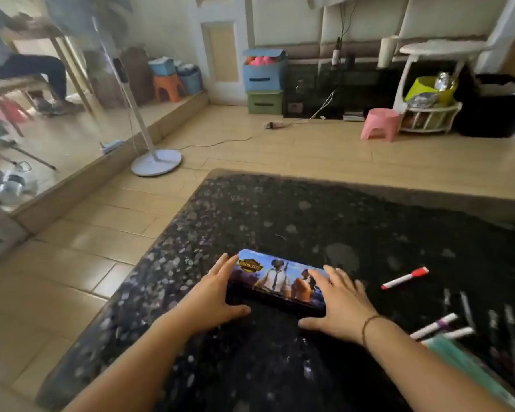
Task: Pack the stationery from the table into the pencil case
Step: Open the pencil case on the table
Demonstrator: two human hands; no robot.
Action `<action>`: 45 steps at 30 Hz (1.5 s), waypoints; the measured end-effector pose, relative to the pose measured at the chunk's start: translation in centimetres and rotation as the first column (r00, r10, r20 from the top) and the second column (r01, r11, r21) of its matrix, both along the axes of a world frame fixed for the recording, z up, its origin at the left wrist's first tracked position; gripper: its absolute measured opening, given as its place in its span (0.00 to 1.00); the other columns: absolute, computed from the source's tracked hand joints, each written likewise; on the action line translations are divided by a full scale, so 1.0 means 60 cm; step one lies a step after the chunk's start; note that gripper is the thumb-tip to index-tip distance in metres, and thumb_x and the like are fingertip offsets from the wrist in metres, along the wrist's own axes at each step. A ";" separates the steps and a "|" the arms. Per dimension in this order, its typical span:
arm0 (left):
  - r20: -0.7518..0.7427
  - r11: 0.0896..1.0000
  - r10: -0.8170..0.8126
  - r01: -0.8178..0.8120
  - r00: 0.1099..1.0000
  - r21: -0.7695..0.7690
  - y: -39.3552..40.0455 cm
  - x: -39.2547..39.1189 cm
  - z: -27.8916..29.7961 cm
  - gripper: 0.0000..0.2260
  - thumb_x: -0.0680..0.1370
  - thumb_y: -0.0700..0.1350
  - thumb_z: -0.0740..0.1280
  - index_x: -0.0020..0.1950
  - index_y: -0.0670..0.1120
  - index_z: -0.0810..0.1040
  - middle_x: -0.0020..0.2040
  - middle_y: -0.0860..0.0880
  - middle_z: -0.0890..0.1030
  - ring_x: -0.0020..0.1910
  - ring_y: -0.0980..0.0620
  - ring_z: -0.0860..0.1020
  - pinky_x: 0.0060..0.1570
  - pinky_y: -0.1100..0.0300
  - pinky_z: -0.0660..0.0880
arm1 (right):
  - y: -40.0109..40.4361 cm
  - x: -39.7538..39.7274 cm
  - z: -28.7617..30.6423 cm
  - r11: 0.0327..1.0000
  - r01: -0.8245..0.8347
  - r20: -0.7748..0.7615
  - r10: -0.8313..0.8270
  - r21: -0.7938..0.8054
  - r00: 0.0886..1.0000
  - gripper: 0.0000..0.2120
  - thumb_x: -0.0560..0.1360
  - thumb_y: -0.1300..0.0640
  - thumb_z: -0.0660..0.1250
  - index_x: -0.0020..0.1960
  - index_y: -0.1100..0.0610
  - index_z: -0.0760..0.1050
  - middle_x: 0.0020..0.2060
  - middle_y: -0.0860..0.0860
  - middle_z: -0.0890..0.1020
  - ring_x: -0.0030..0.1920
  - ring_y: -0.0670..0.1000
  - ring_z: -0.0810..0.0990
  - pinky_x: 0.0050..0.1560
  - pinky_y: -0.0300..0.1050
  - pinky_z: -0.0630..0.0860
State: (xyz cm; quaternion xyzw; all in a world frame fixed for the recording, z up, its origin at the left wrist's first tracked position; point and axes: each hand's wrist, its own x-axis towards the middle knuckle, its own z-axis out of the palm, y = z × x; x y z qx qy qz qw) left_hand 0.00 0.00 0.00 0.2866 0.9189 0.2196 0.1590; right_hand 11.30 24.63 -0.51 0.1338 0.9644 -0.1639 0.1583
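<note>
Lay crosswise on black speckled stone table (280,209): closed picture-printed pencil case (275,282), gripped endwise by left hand (217,295) and right hand (341,304); red-capped marker (405,278) well right, nearer right hand

Hidden, cropped and blurred parts

Right end of the pencil case (275,278) covered by the right hand (341,304); left end partly masked by the left hand (217,295). Right of the right hand, thin dark pens (467,307) too blurred to identify. Behind that wrist, a teal item (461,358) cropped by the frame's edge.
</note>
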 end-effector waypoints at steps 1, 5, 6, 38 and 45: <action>0.010 1.000 0.012 -0.013 1.000 0.015 0.000 0.005 -0.011 0.47 0.68 0.60 0.73 0.78 0.53 0.49 0.78 0.52 0.55 0.74 0.52 0.59 0.68 0.60 0.61 | -0.009 0.003 -0.007 1.000 -0.003 -0.039 0.003 0.004 0.999 0.51 0.65 0.30 0.68 0.77 0.46 0.47 0.78 0.51 0.49 0.76 0.57 0.52 0.75 0.57 0.52; 0.080 0.969 0.146 -0.159 0.986 0.189 -0.023 0.036 -0.031 0.40 0.67 0.54 0.76 0.73 0.52 0.61 0.63 0.55 0.76 0.61 0.55 0.74 0.60 0.61 0.71 | -0.028 0.026 -0.018 0.997 -0.011 -0.239 0.029 0.076 0.970 0.41 0.68 0.34 0.68 0.75 0.46 0.56 0.71 0.47 0.63 0.68 0.52 0.66 0.70 0.49 0.60; 0.100 0.962 0.167 -0.185 0.981 0.202 -0.035 0.056 -0.030 0.38 0.66 0.52 0.76 0.72 0.52 0.63 0.60 0.57 0.77 0.59 0.57 0.75 0.58 0.62 0.72 | -0.036 0.039 -0.019 0.996 -0.034 -0.232 0.051 0.079 0.971 0.41 0.68 0.34 0.68 0.75 0.45 0.56 0.71 0.46 0.62 0.69 0.51 0.66 0.71 0.49 0.59; -0.071 0.949 0.178 -0.152 0.982 0.277 -0.057 0.077 -0.085 0.58 0.57 0.64 0.77 0.75 0.61 0.41 0.60 0.65 0.65 0.64 0.59 0.61 0.61 0.58 0.53 | -0.002 0.085 -0.037 0.961 -0.272 -0.342 0.274 0.052 0.899 0.36 0.68 0.35 0.69 0.71 0.38 0.58 0.66 0.36 0.59 0.62 0.29 0.46 0.62 0.23 0.31; -0.068 0.951 0.169 -0.145 0.983 0.275 -0.055 0.078 -0.083 0.58 0.55 0.68 0.76 0.75 0.61 0.43 0.62 0.64 0.66 0.64 0.58 0.62 0.62 0.57 0.54 | -0.008 0.084 -0.045 0.968 -0.248 -0.323 0.222 -0.041 0.920 0.35 0.65 0.33 0.69 0.68 0.36 0.60 0.70 0.38 0.60 0.67 0.39 0.61 0.70 0.38 0.60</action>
